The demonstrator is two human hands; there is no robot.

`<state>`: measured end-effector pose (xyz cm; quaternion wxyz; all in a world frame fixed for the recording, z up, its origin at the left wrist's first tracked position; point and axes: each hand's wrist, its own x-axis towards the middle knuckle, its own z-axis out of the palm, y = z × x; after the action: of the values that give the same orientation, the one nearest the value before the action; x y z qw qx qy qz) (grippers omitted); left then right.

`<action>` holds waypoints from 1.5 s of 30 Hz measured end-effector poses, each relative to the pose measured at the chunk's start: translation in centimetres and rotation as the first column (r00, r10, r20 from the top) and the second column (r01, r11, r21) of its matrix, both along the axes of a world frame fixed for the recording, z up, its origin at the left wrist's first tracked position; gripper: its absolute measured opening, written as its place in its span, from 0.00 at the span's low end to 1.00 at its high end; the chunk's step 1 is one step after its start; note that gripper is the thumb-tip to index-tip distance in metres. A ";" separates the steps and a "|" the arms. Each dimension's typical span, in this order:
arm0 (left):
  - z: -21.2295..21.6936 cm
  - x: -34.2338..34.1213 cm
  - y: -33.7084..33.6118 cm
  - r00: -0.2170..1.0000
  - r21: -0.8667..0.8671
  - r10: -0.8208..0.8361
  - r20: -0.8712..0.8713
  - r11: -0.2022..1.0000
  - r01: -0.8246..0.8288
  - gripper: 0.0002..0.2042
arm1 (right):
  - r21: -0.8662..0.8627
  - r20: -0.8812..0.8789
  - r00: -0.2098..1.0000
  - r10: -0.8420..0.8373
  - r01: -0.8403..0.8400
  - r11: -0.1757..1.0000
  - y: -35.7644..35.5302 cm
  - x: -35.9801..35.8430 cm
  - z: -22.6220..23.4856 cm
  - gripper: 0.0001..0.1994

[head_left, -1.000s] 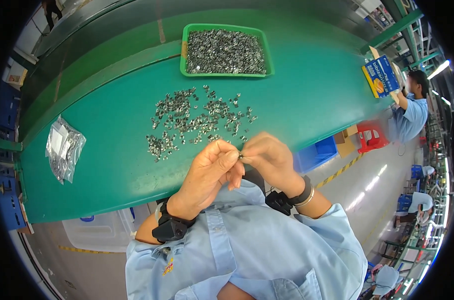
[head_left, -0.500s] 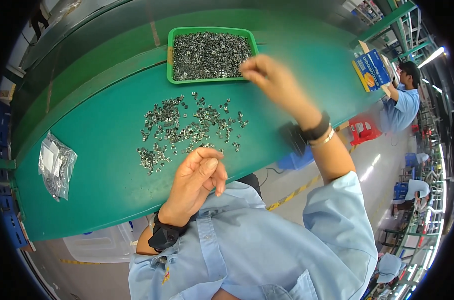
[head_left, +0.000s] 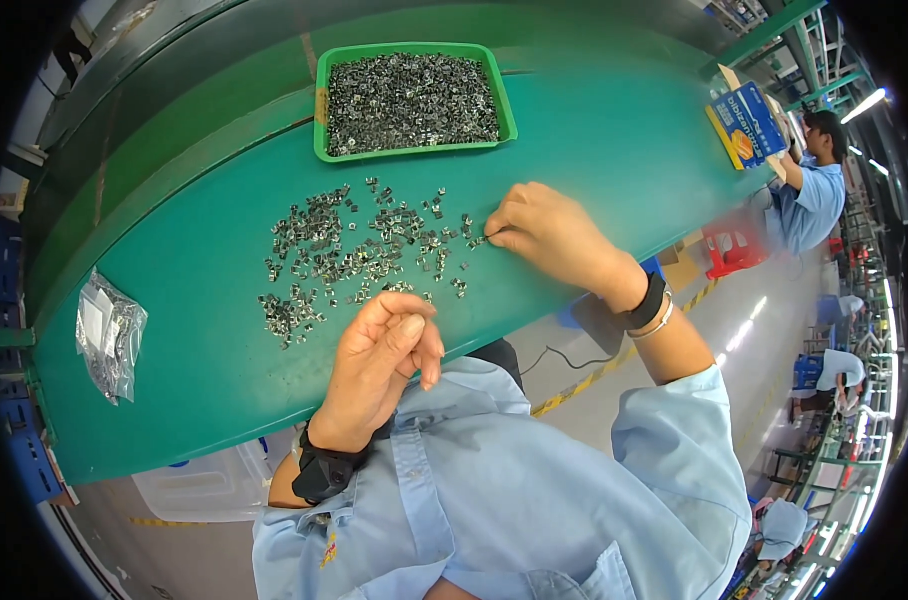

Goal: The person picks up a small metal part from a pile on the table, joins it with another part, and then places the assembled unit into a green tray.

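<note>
Small black-and-silver metal parts [head_left: 359, 255] lie scattered in a loose pile on the green tabletop. At the pile's right edge, my right hand [head_left: 549, 230] pinches a small metal part between thumb and index finger, just above the surface. My left hand [head_left: 382, 355] hovers by the pile's near side, palm turned inward. Its fingers are curled with the thumb pressed against them, and whatever may be inside is hidden. Beyond the pile, a green tray [head_left: 506, 100] is filled with many similar parts.
A clear plastic bag of parts [head_left: 111, 340] lies on the table [head_left: 204, 370] at left. A blue-and-yellow carton [head_left: 746, 125] stands at the far right, near a person in a blue shirt [head_left: 814, 200]. A red stool [head_left: 731, 245] and a translucent bin [head_left: 199, 487] are below table level.
My right hand has come down from beside the tray's right corner to the pile's right edge, where it now pinches a part. My left hand has barely moved.
</note>
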<state>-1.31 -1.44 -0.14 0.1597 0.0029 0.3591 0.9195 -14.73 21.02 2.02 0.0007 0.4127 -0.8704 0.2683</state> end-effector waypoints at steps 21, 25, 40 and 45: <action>1.1 -0.5 0.8 0.996 -0.257 0.080 -0.039 0.962 -0.087 0.08 | -0.315 0.104 0.984 0.148 -0.108 0.943 -4.5 5.9 3.0 0.08; 0.9 -0.1 0.2 0.999 -0.080 0.048 0.011 0.996 -0.047 0.09 | -0.356 0.181 0.979 0.099 -0.029 0.934 -5.0 6.8 3.0 0.08; 0.9 0.5 0.1 0.998 -0.154 0.059 0.002 0.986 -0.058 0.11 | -0.469 0.056 0.998 0.021 0.008 0.883 -5.5 7.9 1.3 0.11; 1.2 0.7 0.4 0.996 -0.157 0.088 -0.017 0.983 -0.090 0.11 | -0.468 0.059 0.998 -0.001 0.029 0.883 -5.1 8.0 1.3 0.11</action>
<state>-0.65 -1.08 1.03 0.1165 -0.0214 0.4312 0.8944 -6.69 15.88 3.28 0.0773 0.3858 -0.7828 0.4821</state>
